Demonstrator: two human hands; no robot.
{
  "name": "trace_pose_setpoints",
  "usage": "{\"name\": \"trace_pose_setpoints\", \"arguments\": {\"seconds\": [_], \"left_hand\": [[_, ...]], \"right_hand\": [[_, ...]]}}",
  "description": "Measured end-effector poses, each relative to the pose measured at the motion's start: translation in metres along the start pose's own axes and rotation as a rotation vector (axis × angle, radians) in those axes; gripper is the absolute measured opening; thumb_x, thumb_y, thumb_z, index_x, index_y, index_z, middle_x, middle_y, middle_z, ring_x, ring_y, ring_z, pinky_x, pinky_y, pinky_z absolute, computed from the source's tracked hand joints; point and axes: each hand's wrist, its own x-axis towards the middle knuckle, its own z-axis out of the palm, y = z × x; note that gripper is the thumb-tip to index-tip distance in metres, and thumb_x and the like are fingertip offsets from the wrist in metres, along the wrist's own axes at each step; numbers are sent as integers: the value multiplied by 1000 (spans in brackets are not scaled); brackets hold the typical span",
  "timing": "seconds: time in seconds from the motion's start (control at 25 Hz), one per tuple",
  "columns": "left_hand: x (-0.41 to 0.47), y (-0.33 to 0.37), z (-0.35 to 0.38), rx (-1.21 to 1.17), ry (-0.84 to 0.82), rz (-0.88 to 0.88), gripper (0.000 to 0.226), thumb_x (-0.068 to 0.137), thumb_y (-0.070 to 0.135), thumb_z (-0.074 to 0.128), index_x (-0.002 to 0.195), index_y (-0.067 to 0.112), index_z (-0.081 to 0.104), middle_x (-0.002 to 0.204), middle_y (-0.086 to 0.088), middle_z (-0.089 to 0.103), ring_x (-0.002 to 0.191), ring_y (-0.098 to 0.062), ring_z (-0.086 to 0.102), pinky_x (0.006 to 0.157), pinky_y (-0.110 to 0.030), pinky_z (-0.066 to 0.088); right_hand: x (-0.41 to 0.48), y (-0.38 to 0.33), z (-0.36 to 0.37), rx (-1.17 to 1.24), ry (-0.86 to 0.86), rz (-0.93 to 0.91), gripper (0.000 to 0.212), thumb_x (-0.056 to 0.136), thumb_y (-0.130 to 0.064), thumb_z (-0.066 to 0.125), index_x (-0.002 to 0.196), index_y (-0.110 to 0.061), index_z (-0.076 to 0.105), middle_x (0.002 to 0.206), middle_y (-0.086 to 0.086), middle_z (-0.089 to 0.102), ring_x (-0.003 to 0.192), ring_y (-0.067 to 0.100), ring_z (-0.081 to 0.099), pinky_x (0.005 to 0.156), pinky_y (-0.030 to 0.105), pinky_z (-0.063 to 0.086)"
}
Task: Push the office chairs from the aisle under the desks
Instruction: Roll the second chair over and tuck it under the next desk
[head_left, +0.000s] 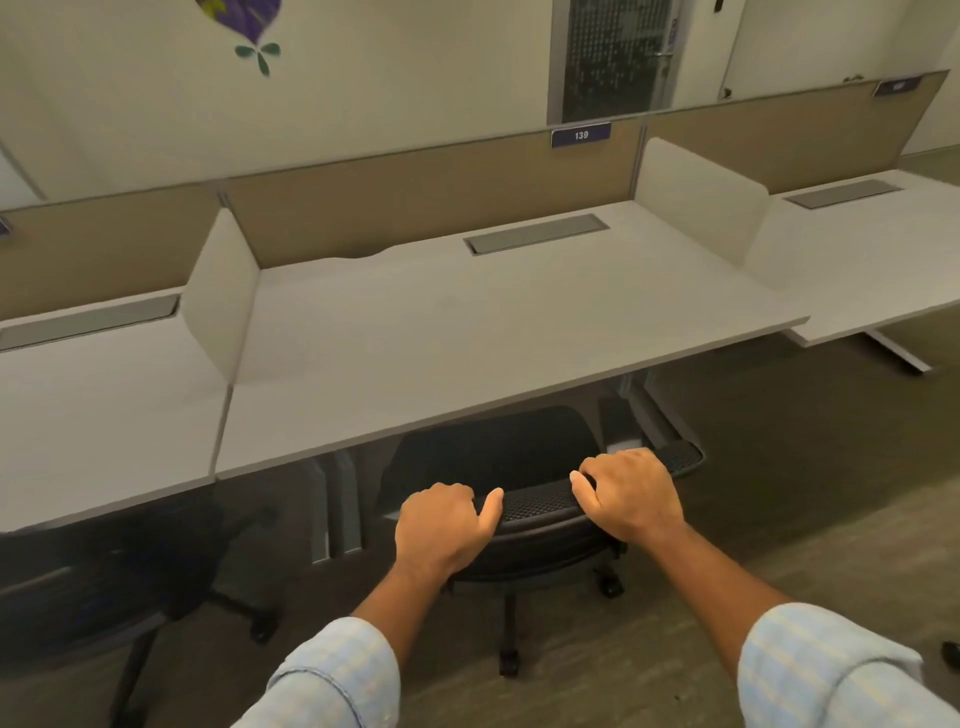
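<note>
The left hand (441, 525) and the right hand (626, 493) are closed over the top edge of the chair (519, 457) backrest, fingers curled over the front and thumbs toward each other. The chair is held at 12 o'clock from the person. Its seat is partly under the counter (467, 332), while the backrest and base remain in the aisle.

Risks, as judged from this position:
- The knuckles could be pinched between the backrest and the counter edge if the push is carried too far, since the backrest top appears close to that edge.
- A caster (509, 665) could be caught on the carpet (779, 467), and the chair could be turned off line by an uneven push.
- The right armrest (680, 457) at 1 o'clock could be struck against the counter leg (644, 410), which stands just beside it.

At 9 o'clock a second chair (145, 582) is seen in shadow, partly under the neighbouring counter. Further off, side dividers (223, 296) flank the worktop, and a grey cable tray (535, 234) is set into it. A rear panel carries a label (581, 135) reading 139. Nothing is seen blocking the space beneath.
</note>
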Motion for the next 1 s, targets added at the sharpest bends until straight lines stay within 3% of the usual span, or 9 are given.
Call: {"name": "trace_pose_setpoints", "arguments": {"seconds": [0.08, 0.2, 0.48, 0.72, 0.88, 1.0], "left_hand": [[11, 1, -7, -5, 17, -13, 75, 106, 73, 26, 63, 21, 59, 57, 4, 57, 49, -13, 50, 51, -27, 33], [32, -1, -14, 11, 24, -39, 70, 108, 68, 32, 62, 22, 55, 57, 4, 56, 48, -13, 47, 50, -26, 26], [66, -26, -9, 23, 42, -106, 74, 105, 72, 28, 71, 22, 69, 60, 3, 62, 54, -14, 58, 51, -26, 33], [93, -60, -2, 43, 100, -157, 83, 96, 79, 13, 84, 27, 78, 64, 6, 66, 59, -11, 62, 54, -29, 48], [110, -82, -3, 12, 98, -187, 77, 98, 78, 19, 94, 32, 80, 68, 11, 66, 62, -9, 62, 58, -31, 48], [121, -93, -4, 30, 91, -181, 77, 99, 78, 18, 87, 30, 78, 64, 10, 63, 60, -9, 59, 55, -30, 44]], "right_hand": [[19, 4, 3, 7, 5, -26, 58, 105, -59, 32, 67, -26, 61, 56, -8, 54, 53, 13, 54, 70, 41, 55], [50, 10, 8, 3, -3, -61, 58, 105, -58, 31, 65, -26, 59, 54, -8, 53, 51, 14, 53, 68, 40, 55], [99, 1, 21, 19, 11, -117, 55, 104, -55, 39, 61, -25, 56, 51, -7, 49, 48, 15, 50, 63, 38, 52], [131, -18, 30, 38, -1, -136, 55, 104, -53, 36, 61, -23, 55, 51, -7, 42, 50, 18, 50, 66, 39, 50], [153, -30, 34, 56, 0, -163, 54, 104, -52, 35, 62, -23, 50, 51, -9, 35, 51, 19, 47, 69, 40, 44], [166, -36, 40, 49, -13, -154, 54, 104, -52, 35, 67, -22, 58, 56, -7, 40, 56, 22, 43, 72, 42, 43]]}}
